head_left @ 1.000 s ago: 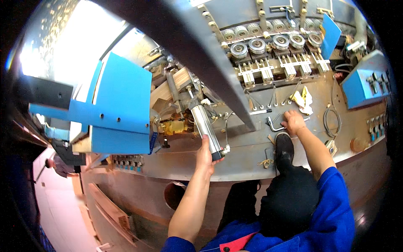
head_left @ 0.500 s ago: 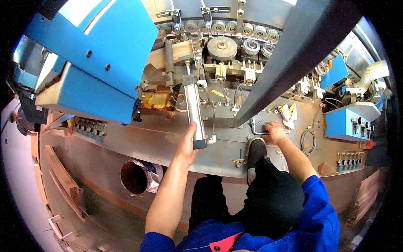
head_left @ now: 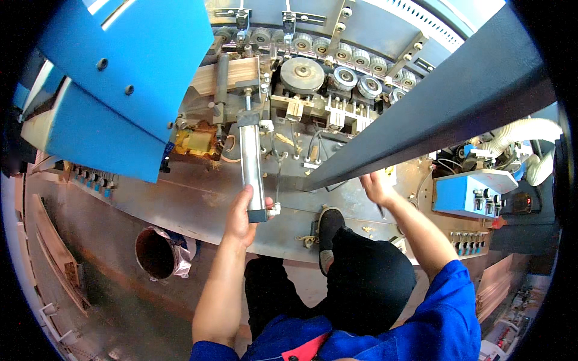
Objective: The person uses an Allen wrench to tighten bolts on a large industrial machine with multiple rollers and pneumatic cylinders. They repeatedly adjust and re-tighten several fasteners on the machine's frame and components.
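Note:
My left hand is wrapped round the lower end of a silver pneumatic cylinder. The cylinder has dark end caps, and its rod points away toward a clamp on the machine. To the right, my right hand is closed beside the slanting dark beam, with its fingertips partly hidden. A thin dark rod, looking like a hex key, sticks out below that hand. Another thin bent metal piece lies on the machine's metal ledge, partly behind the beam.
The dark beam crosses the right side. A blue housing stands at left, with rollers and a large wheel at the back. My shoe rests on the ledge. An open duct rises below it; a blue control box sits right.
My right hand has lifted from the ledge where the hex keys lay, a thin dark rod now showing beneath it. The view has shifted; my left hand keeps its grip on the cylinder.

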Motion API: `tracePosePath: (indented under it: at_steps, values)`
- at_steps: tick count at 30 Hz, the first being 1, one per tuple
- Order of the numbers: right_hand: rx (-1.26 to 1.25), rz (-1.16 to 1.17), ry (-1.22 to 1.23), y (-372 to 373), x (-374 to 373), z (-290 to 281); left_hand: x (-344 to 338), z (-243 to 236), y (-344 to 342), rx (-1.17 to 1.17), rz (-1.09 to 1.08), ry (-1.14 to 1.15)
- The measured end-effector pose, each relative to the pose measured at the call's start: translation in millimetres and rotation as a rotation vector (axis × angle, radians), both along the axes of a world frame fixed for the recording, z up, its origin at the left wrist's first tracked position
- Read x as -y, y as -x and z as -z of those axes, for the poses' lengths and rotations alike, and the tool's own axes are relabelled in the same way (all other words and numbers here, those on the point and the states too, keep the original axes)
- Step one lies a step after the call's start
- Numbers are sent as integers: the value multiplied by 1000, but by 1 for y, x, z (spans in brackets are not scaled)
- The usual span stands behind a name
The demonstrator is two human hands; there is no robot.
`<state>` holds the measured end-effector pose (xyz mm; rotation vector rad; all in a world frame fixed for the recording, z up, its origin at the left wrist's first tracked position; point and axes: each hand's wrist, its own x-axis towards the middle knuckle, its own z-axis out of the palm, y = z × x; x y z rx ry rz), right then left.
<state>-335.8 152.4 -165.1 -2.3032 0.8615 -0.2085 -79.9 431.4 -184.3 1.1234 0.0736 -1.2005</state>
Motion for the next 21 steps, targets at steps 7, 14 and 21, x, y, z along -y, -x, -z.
tracePosePath:
  at_steps: [7,14,21]
  values:
    - [151,-256,372,-158,59,-93,5,-13,3,2,-51,-42]
    - [206,-361,655,-233,88,-80,4,-10,5,-10,-83,-29]
    - [91,-342,615,-248,98,-89,7,-14,8,-3,-106,-44]
